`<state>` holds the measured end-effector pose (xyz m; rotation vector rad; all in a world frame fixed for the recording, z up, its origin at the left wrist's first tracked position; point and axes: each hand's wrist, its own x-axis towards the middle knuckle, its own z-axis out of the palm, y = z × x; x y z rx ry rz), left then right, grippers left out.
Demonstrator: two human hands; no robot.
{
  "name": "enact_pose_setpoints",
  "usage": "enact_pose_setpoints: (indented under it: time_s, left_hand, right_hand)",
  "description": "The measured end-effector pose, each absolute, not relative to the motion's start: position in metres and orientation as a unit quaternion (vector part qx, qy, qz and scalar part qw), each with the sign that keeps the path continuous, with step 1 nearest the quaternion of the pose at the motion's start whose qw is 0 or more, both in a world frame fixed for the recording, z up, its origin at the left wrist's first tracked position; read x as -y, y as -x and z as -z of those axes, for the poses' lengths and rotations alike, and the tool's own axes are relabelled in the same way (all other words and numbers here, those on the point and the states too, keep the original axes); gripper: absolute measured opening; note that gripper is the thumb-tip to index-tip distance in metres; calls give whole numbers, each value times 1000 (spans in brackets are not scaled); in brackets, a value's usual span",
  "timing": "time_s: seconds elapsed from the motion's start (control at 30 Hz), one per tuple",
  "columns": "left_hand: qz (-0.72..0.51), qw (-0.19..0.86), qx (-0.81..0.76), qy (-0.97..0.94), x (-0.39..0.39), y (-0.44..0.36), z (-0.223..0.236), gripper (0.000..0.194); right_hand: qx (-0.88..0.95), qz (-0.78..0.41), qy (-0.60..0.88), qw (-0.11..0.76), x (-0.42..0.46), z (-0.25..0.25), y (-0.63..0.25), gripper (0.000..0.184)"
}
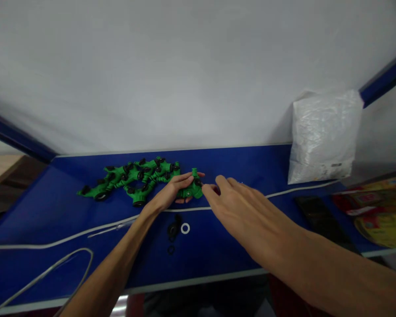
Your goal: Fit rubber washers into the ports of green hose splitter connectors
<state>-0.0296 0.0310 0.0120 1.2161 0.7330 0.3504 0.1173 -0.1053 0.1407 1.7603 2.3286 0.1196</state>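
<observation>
My left hand is wrapped around a green plastic fitting with black caps, holding it on the blue table. My right hand reaches in from the right, and its fingertips pinch at the right end of that fitting. Whether those fingers hold a small part is hidden. A pile of several similar green fittings lies just left of my left hand. Small black rings and a white ring lie on the table nearer to me.
A white plastic bag leans against the wall at the back right. A dark flat object and colourful packets lie at the right. A white cable loops across the table's front left. Blue frame bars rise at both sides.
</observation>
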Motion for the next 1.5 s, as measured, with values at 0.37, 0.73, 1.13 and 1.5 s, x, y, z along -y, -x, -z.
enact_pose_setpoints:
  time_s: [0.37,0.73,1.13,1.5]
  left_hand:
    - [-175,745,-290,-574,-33,33,-10,55]
    - [-154,710,-307,-615,-30,33,-9,56]
    - [-208,659,-334,-641,-30,33,-11,54]
    - [-196,679,-340,-621,-30,32,-6,56]
  right_hand:
    - [-831,-248,-488,100,106,-105,-131,28]
    - [-832,-198,-502,125,97,-104,-135,32]
    - [-616,315,-704,-162,84,-94,-156,34]
    - [-777,-32,-625,-70,99,-72,-167,19]
